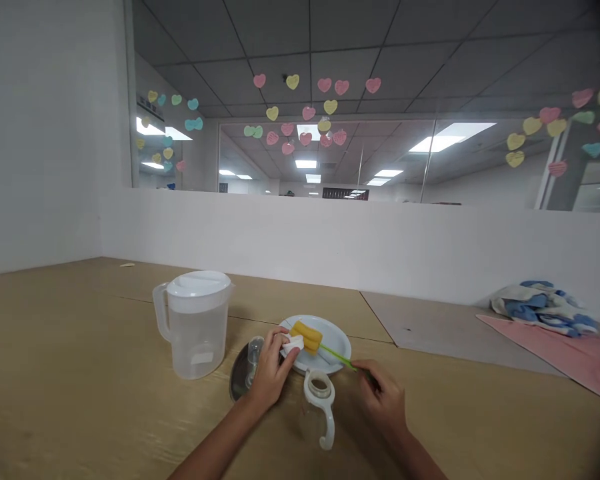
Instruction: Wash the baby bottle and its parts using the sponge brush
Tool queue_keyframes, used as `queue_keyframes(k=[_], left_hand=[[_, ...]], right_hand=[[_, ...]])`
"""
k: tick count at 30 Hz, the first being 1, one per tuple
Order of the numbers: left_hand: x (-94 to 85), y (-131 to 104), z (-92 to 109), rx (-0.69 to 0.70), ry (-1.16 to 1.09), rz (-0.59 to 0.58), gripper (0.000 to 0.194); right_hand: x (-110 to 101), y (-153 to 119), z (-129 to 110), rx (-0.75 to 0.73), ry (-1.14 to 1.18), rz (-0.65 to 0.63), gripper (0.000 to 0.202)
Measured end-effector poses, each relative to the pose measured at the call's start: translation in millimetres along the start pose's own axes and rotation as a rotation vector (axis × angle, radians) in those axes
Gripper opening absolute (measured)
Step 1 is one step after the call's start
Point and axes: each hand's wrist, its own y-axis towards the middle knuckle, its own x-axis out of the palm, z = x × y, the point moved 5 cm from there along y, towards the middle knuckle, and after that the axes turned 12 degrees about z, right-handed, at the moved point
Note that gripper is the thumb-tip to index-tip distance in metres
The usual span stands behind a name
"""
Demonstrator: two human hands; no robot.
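A yellow sponge brush head (308, 336) with a thin green handle (336, 355) is over a white plate (341, 339). My right hand (383, 397) is closed round the handle's near end, right of the plate. Between the fingers and thumb of my left hand (273, 367) is a small white piece (293, 344), touching or very near the sponge's left side. A clear jar with a white hooked handle and ring (321, 393) stands open at the top between my forearms.
Left of my left hand, a clear glass piece (254, 353) rests on a dark round tray (237, 377). A lidded plastic pitcher (199, 333) stands farther left. At the right lie a crumpled blue and white cloth (543, 307) and a pink cloth (570, 350) by the wall.
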Motion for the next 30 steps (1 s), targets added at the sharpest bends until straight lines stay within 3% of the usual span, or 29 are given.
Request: queue_keyframes(k=[3, 8, 10, 16, 21, 26, 30], left_hand=[[-10.7, -0.4, -1.4, 0.029, 0.038, 0.045, 0.019], [-35.9, 7.9, -12.6, 0.050, 0.198, 0.274, 0.010], [-39.1, 11.1, -22.0, 0.025, 0.262, 0.296, 0.019], [-35.4, 13.0, -40.3, 0.001, 0.402, 0.197, 0.043], [-35.0, 12.5, -38.5, -0.015, 0.360, 0.165, 0.043], [-33.5, 11.8, -35.2, 0.006, 0.373, 0.030, 0.033], [-32.2, 9.4, -37.2, 0.035, 0.536, -0.107, 0.029]], right_hand=[[-0.4, 0.2, -4.4, -0.040, 0.045, -0.040, 0.024], [-4.2, 2.6, -1.1, -0.048, 0.055, -0.070, 0.021], [-4.8, 3.0, 2.0, -0.036, 0.032, -0.056, 0.021], [-4.3, 4.0, 6.5, -0.005, -0.004, -0.012, 0.021], [-4.9, 4.8, 8.9, 0.024, -0.038, 0.001, 0.022], [-5.5, 5.5, 11.3, 0.052, -0.076, 0.012, 0.023], [-7.5, 6.7, 12.1, 0.088, -0.113, 0.034, 0.025]])
